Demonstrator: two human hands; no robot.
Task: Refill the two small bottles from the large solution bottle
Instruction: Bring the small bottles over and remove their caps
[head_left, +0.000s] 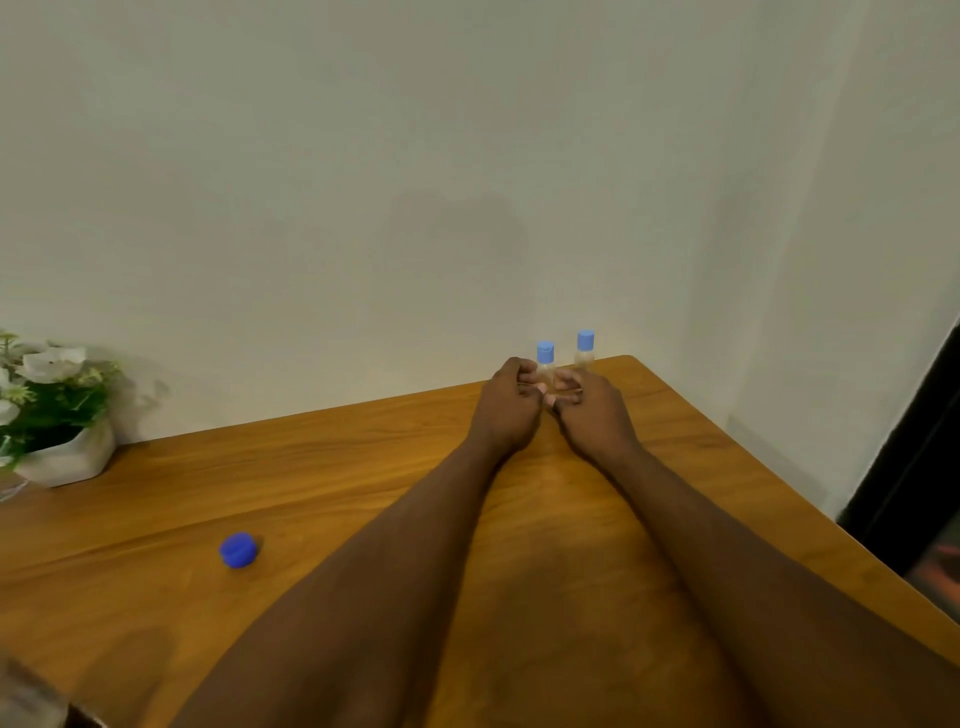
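your left hand (511, 402) curls its fingers around the nearer small bottle (546, 364); your right hand (589, 408) curls at the farther small bottle (585, 351), grip unclear. both stand capped at the table's (363, 467) far edge. a loose blue cap (238, 550) lies well left.

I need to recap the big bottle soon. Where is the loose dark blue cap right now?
In the head view the dark blue cap lies alone on the wooden table, left of the person's left forearm and nearer than the flower pot.
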